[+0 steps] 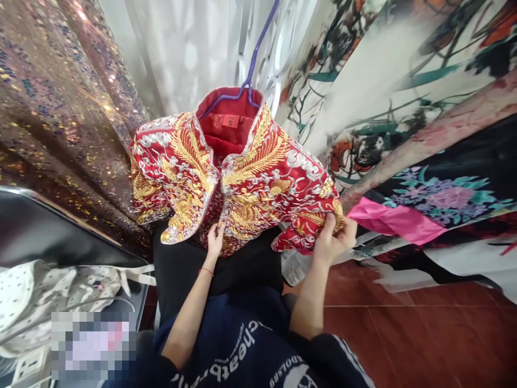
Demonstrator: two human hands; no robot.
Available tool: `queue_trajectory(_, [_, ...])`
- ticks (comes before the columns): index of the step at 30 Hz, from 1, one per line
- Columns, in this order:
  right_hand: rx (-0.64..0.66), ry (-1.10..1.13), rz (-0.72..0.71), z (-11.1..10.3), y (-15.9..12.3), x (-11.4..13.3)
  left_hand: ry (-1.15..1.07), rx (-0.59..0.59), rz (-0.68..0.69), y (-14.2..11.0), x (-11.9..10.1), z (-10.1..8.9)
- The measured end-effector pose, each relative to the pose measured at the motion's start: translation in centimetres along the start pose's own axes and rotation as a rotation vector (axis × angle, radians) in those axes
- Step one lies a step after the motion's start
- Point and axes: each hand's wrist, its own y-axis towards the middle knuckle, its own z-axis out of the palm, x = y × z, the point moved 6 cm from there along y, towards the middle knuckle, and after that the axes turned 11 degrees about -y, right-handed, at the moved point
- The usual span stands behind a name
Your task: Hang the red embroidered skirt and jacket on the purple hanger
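Observation:
A red jacket [242,178] with heavy gold and silver embroidery hangs on a purple hanger [252,70] in front of me, its red lining and an "S" size tag [230,121] showing at the collar. My left hand [215,240] pinches the lower hem at the front opening, a thin red string around its wrist. My right hand [333,240] grips the bottom edge of the jacket's right side, fingers folded over the cloth.
A brown sequined fabric [60,108] hangs at the left, white sheer curtain behind. Floral printed garments [424,134] and a pink strip [396,221] hang at the right. A dark surface with a white dotted cloth [48,296] lies lower left. Red floor tiles [424,334] lie below.

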Motion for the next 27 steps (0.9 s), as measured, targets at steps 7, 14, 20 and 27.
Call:
queue_trajectory(7, [0.015,-0.120,-0.201,-0.2,-3.4,1.1,0.061,-0.045,-0.062,1.6,-1.3,1.5])
queue_trajectory(14, [-0.189,-0.014,-0.386,-2.0,-6.5,9.0,0.218,0.033,0.013,-3.9,-7.7,-2.4])
queue_trajectory(20, [0.835,0.191,-0.323,8.9,-18.7,15.2,0.321,0.075,0.300,-5.5,-22.2,-6.1])
queue_trajectory(27, [1.247,0.206,-0.227,16.5,-26.6,17.0,0.701,0.055,0.866,-3.2,-32.5,1.1])
